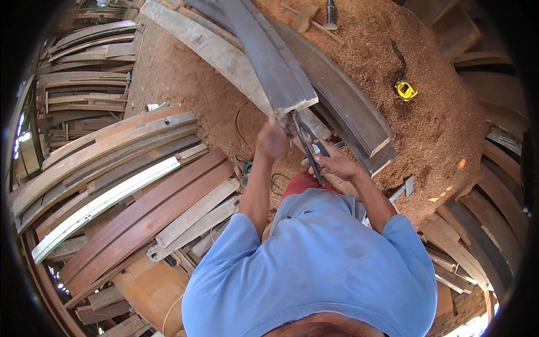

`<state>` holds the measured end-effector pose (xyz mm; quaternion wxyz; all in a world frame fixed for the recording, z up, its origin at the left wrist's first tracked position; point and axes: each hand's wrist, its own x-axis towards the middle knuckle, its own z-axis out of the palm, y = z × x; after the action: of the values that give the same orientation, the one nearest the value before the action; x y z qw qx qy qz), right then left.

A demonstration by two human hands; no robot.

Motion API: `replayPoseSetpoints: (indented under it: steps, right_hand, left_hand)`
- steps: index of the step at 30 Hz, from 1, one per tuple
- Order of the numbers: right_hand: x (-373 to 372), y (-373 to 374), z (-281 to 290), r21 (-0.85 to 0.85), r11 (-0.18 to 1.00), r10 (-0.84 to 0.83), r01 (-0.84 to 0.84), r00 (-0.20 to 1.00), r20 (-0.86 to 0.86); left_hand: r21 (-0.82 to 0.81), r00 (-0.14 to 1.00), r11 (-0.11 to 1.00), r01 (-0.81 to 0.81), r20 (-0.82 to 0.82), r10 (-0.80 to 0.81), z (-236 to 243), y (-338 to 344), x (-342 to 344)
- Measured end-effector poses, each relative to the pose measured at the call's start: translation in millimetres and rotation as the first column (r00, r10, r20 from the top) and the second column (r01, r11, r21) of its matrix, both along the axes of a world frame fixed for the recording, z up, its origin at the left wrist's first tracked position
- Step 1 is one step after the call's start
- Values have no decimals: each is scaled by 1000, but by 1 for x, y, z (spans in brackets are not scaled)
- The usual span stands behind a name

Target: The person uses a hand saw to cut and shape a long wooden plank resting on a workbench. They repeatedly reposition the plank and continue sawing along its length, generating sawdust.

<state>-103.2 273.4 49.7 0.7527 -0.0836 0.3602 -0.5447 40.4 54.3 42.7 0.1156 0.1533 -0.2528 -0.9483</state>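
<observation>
My left hand [272,139] is closed at the near end of a long dark plank [269,62], close to the tip of a long dark metal tool [302,136]; what its fingers hold is hard to make out. My right hand [331,164] is closed on the lower part of that tool, which slants from the plank's end down toward my body, over red cloth [295,183] at my lap. A pale weathered board [213,62] lies under the plank, and a wider dark grooved board [353,112] lies to the right.
Stacked boards fill the left [118,208] and right [483,196] sides. On the wood shavings [426,140] at upper right lie a yellow tape measure [405,90] and a wooden tool [307,16]. A teal power tool [246,167] with a cable sits left of my hands.
</observation>
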Motion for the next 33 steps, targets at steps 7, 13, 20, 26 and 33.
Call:
replayPoseSetpoints:
  steps: [7, 13, 20, 26, 33]
  right_hand:
    - [6, -3, -23, -77, 997, -17, 16, 1000, -20]
    - [-12, -8, -18, -58, 997, 31, -47, 965, -261]
    - [-18, -10, -23, -130, 991, 28, -46, 991, -135]
    - [2, 11, -30, -142, 984, -41, 107, 913, 405]
    - [-1, 16, -36, -118, 993, 54, -7, 916, 398]
  left_hand:
    - [25, 984, 999, 30, 177, -34, -2, 57, -8]
    - [-146, 958, 982, 120, 276, -76, -17, 45, 8]
    - [-221, 905, 972, 81, 425, 22, -14, 43, 14]
    - [-140, 929, 988, -67, 353, 113, -11, 60, 8]
    - [-107, 939, 992, -73, 326, 105, -14, 63, 8]
